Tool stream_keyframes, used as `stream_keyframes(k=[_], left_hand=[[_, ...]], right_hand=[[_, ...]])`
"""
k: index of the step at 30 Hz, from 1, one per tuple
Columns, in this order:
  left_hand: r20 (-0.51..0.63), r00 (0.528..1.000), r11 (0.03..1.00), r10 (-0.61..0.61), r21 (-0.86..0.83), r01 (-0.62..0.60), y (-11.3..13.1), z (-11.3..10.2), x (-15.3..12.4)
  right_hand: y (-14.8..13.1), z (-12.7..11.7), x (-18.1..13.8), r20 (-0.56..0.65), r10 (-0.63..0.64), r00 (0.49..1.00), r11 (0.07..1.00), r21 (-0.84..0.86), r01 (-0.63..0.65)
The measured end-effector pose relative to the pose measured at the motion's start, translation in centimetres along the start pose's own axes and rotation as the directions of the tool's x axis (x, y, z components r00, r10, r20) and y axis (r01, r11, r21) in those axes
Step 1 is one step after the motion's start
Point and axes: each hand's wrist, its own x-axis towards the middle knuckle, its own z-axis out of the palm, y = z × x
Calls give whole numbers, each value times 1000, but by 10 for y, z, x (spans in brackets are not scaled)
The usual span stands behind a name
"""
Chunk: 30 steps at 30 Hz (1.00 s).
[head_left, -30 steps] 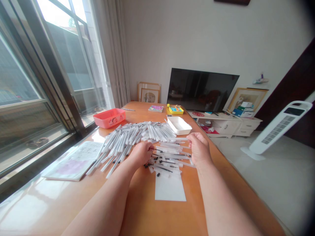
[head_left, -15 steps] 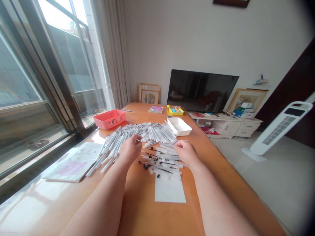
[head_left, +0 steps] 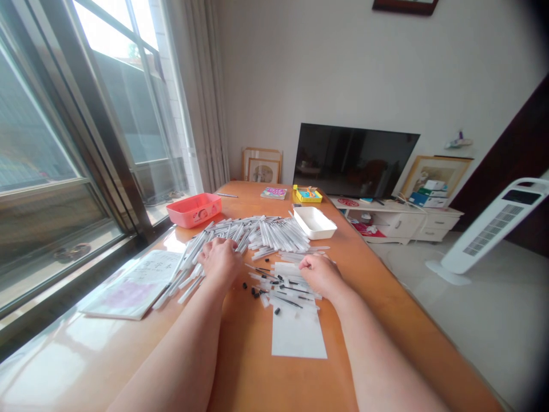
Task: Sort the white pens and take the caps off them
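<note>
My left hand point(head_left: 221, 262) is over the left part of a large pile of white pen barrels point(head_left: 281, 233), palm down. Its fingers look loosely bent and apart, with the tips partly hidden; nothing can be seen in them. To the right, my right hand point(head_left: 321, 274) has its fingers pressed together at the edge of the loose pen parts; whatever they pinch is hidden. Between the hands lie dark thin refills point(head_left: 288, 301), clear tubes and small black caps point(head_left: 277, 311). Some of these rest on a white sheet of paper point(head_left: 299, 337).
A red plastic basket point(head_left: 195, 210) stands behind the pile on the left, a white tray point(head_left: 315, 223) on the right. An open booklet point(head_left: 132, 284) lies near the window. Farther back are a colourful book point(head_left: 273, 193) and a yellow box point(head_left: 307, 195). A tower fan point(head_left: 491, 229) stands beyond the table.
My left hand has shifted left over the pen pile, and its fingers have loosened from a closed grip. My right hand has moved slightly down, still closed. The view has shifted a little.
</note>
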Motion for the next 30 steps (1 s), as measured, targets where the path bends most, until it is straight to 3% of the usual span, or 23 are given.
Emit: stream_keyframes(k=[3,5,9,13,17,20,30], left_hand=[[19,999,999,39,5,-39,4,1,-2],[39,990,991,133,-2,-133,10,1,-6],[113,925,932,362,-29,-361,28,9,-16],[196,870,890,453,-45,-454,41,21,-21],[278,849,889,449,-47,-455,43,28,-20],[311,870,916,384,-10,-401,41,29,-19],[170,927,933,334,83,-351,36,10,-17]], right_hand=[[1,-2,3,-29,29,999,999,37,-28],[1,-2,4,-54,35,998,997,68,-32],[0,0,4,-96,33,995,995,101,-23],[-3,1,3,-122,15,992,994,112,-1],[-5,0,3,-149,28,988,991,136,-7],[-6,0,4,-176,29,984,989,149,-3],[-3,0,4,-178,85,980,981,190,-50]])
